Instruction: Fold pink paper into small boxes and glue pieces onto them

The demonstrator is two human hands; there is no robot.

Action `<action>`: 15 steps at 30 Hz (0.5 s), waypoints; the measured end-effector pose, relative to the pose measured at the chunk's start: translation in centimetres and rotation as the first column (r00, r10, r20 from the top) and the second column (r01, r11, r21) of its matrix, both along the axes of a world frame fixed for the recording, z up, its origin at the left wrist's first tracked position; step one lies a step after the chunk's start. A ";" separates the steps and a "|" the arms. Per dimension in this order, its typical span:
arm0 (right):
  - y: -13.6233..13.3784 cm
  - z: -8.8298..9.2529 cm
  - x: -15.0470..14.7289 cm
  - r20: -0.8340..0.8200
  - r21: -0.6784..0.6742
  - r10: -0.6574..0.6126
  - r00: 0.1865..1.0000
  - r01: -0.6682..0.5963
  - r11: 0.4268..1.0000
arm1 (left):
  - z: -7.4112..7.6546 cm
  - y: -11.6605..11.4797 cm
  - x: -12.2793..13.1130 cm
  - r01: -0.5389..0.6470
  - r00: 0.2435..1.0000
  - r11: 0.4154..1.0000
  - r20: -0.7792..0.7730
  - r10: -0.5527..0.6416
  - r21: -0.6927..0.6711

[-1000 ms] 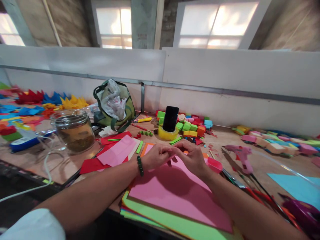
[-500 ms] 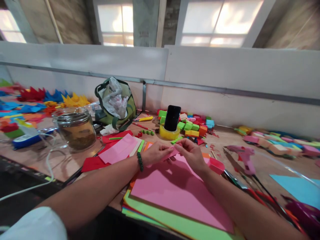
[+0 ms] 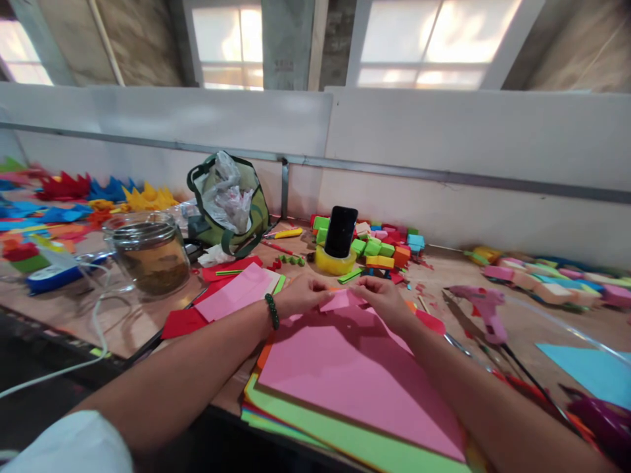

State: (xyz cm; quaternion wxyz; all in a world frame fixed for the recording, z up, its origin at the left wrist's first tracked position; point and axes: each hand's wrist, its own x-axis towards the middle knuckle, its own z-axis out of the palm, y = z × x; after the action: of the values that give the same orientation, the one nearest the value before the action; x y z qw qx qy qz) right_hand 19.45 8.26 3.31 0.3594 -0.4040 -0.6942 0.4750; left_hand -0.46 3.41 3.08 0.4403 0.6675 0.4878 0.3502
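Between my two hands is a small piece of pink paper, held just above a stack of coloured sheets. My left hand, with a dark green bead bracelet at the wrist, pinches its left side. My right hand pinches the right side with thumb and fingers. Below lies a large pink sheet, on top of light green paper. To the left, a smaller pink sheet rests on red paper.
A phone leans in a yellow tape roll, with folded paper blocks around it. At right are a pink glue gun and blue paper. A glass jar and a green bag stand at left.
My hands have moved slightly apart. The pink piece between them now shows a flatter, wider face.
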 end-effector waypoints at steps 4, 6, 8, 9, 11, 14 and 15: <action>0.6 -0.1 0.6 0.310 -0.008 0.147 0.939 -0.152 0.988 | 0.0 0.0 -0.6 -0.011 0.886 0.991 -0.458 0.073 0.137; 0.7 -0.4 0.7 0.458 0.071 0.154 0.875 -0.209 0.975 | -0.1 -0.2 -0.6 0.060 0.809 0.961 -0.577 0.113 0.271; 0.6 -0.5 0.7 0.567 0.140 0.107 0.816 -0.224 0.964 | -0.3 -0.5 -0.2 0.198 0.757 0.926 -0.651 0.064 0.321; 0.5 -0.5 0.6 0.618 0.186 0.057 0.784 -0.216 0.959 | -0.3 -0.8 0.0 0.271 0.729 0.906 -0.684 0.027 0.325; 0.2 -0.2 0.3 0.692 0.261 -0.052 0.720 -0.182 0.948 | -0.1 -1.6 0.5 0.373 0.665 0.868 -0.747 -0.004 0.328; -0.1 0.5 -0.2 0.765 0.282 -0.100 0.636 -0.191 0.940 | 0.3 -3.5 1.3 0.381 0.573 0.867 -0.818 0.052 0.322; -0.1 0.8 -0.4 0.783 0.255 -0.074 0.618 -0.210 0.944 | 0.5 -4.3 1.5 0.353 0.555 0.877 -0.828 0.083 0.325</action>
State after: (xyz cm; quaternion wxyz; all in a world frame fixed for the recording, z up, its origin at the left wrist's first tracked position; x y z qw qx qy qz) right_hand 19.03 8.19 4.13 0.0632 -0.4790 -0.8635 0.1448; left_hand 1.03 -0.85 3.59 0.0185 0.8722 0.4842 0.0667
